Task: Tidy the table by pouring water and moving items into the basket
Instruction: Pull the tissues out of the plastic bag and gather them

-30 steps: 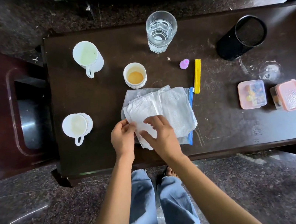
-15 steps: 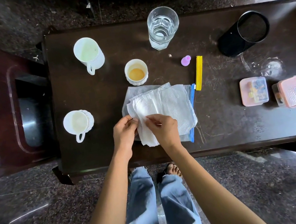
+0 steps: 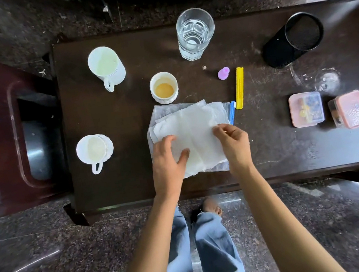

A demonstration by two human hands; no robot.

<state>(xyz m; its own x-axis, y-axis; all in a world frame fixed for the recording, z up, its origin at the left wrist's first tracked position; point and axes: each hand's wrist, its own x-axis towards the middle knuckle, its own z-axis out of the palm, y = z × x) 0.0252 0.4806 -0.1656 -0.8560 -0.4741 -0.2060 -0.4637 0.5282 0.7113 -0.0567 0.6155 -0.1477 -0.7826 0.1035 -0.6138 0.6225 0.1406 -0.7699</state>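
Observation:
A stack of white tissue sheets point(image 3: 192, 125) lies on a clear plastic bag at the front middle of the dark table point(image 3: 271, 156). My left hand point(image 3: 167, 161) rests on the sheets' left side with its thumb spread across them. My right hand point(image 3: 233, 142) pinches the right edge of the top sheet. A glass of water point(image 3: 195, 33) stands at the back. A black mesh basket point(image 3: 292, 39) lies tipped at the back right. Three white cups stand around: a tall mug point(image 3: 106, 67), a small cup with brown liquid point(image 3: 164, 87), and a fluted cup point(image 3: 94, 149).
A yellow clip point(image 3: 240, 87) and a blue clip point(image 3: 232, 112) lie beside the tissues, with a small purple cap point(image 3: 224, 73) behind them. Two pink-lidded boxes point(image 3: 306, 108) point(image 3: 349, 109) sit at the right. A dark wooden chair point(image 3: 10, 143) stands left of the table.
My hands have spread apart and the top tissue sheet has been unfolded flat over the stack. My right hand moved to the sheet's right edge; my left hand now lies flatter on it.

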